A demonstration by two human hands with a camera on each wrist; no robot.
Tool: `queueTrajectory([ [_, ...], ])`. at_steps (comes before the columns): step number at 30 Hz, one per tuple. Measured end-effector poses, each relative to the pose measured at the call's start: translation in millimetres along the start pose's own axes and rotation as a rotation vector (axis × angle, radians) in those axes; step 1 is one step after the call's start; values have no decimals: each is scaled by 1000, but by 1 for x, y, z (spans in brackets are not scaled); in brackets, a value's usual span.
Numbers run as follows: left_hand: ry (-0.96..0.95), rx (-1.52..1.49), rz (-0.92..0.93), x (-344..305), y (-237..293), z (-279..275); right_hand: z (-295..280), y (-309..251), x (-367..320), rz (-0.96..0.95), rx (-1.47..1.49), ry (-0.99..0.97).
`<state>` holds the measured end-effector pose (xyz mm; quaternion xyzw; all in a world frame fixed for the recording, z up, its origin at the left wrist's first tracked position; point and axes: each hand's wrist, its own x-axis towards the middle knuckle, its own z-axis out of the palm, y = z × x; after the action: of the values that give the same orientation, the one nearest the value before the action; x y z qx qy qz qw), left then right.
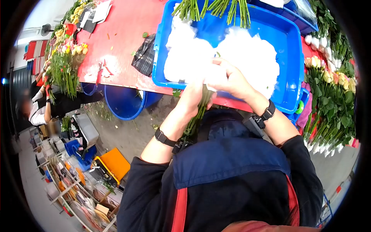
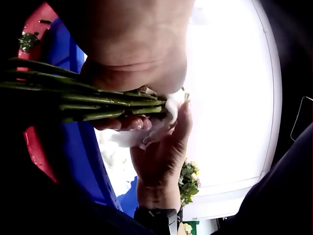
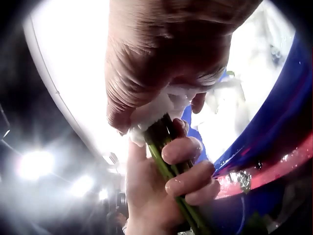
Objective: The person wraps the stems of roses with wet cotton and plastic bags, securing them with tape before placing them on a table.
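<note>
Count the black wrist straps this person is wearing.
2. The left-wrist strap sits behind the left hand, which grips the green stems; the right-wrist strap sits behind the right hand, which pinches white wadding onto the stem ends. None seems hidden.

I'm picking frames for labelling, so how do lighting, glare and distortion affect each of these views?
Head view: heavy fisheye bending and black vignette; white fluffy padding in the blue plastic tub is nearly blown out. Left wrist view: background overexposed, bundle of green stems dim, left hand partly shadowed. Right wrist view: flare lower left, right hand close and soft.
</note>
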<state>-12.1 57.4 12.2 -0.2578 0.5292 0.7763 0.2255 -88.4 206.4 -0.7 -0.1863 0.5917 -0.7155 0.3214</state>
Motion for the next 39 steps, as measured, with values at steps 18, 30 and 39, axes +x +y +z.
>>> queueTrajectory([
  [18,30,2,207,13,-1,-10,-5,16,10,104,491,50],
  [30,-428,-264,153,16,23,-46,-66,49,-18,80,-253,502],
  [39,-487,-307,46,23,19,-40,-80,-32,-23,-473,-1026,545],
])
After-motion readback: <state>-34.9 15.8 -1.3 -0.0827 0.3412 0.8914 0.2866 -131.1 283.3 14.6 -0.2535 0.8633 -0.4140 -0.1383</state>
